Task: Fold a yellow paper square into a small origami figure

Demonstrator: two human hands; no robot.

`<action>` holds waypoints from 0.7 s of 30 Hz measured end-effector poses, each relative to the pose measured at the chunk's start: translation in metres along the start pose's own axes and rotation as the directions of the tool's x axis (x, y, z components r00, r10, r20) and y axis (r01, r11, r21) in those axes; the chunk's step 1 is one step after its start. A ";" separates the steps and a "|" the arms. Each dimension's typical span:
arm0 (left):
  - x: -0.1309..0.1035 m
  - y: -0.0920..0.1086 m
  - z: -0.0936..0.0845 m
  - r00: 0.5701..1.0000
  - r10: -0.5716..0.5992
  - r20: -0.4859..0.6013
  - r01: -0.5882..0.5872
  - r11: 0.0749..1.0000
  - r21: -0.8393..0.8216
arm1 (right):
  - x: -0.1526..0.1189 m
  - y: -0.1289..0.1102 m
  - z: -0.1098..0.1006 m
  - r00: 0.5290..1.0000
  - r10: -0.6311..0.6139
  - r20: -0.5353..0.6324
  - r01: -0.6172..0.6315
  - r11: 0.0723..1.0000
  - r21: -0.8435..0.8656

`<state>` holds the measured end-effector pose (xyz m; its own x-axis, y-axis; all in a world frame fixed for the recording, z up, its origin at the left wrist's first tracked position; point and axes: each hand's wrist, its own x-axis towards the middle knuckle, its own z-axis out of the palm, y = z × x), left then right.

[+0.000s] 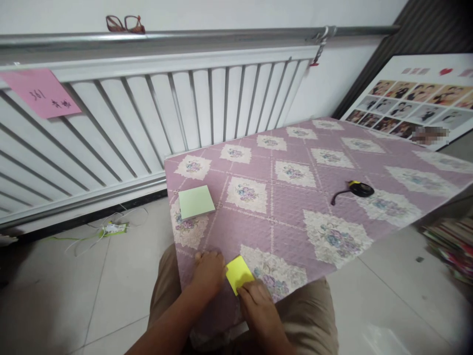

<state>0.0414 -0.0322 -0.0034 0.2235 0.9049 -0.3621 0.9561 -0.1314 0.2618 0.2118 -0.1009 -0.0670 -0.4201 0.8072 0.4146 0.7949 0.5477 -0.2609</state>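
Note:
A yellow sticky note (238, 271) is between my two hands, just over the near end of the cloth-covered table (236, 231). My right hand (258, 301) pinches its lower right edge between thumb and fingers. Curled fingers of my left hand (209, 272) meet the note's left edge; their tips are partly hidden. Whether it is one sheet or a thin pad, I cannot tell. Beyond my left hand lies a thick pale green pad of sticky notes (196, 202), flat near the table's left edge.
A black and yellow tape measure (360, 189) with a strap lies farther right. Behind the table runs a white radiator (207, 103) with a pink note (40, 93) stuck on it. Glasses (125, 23) rest on the pipe. A power strip (114, 229) and cables lie on the floor, left.

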 end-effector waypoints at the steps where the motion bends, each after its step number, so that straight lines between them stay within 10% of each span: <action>1: 0.000 0.000 0.000 1.000 0.003 -0.001 -0.003 1.000 0.000 | -0.003 0.000 0.000 1.000 -0.014 -0.007 0.014 1.000 0.001; 21: 0.007 -0.003 -0.009 0.998 0.015 0.062 -0.015 1.000 0.008 | -0.016 0.001 -0.006 0.987 -0.131 0.092 0.136 0.989 -0.051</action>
<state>0.0386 -0.0221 0.0014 0.2488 0.8760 -0.4131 0.9541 -0.1483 0.2601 0.2223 -0.1149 -0.0684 -0.5588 0.7453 0.3636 0.7517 0.6404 -0.1574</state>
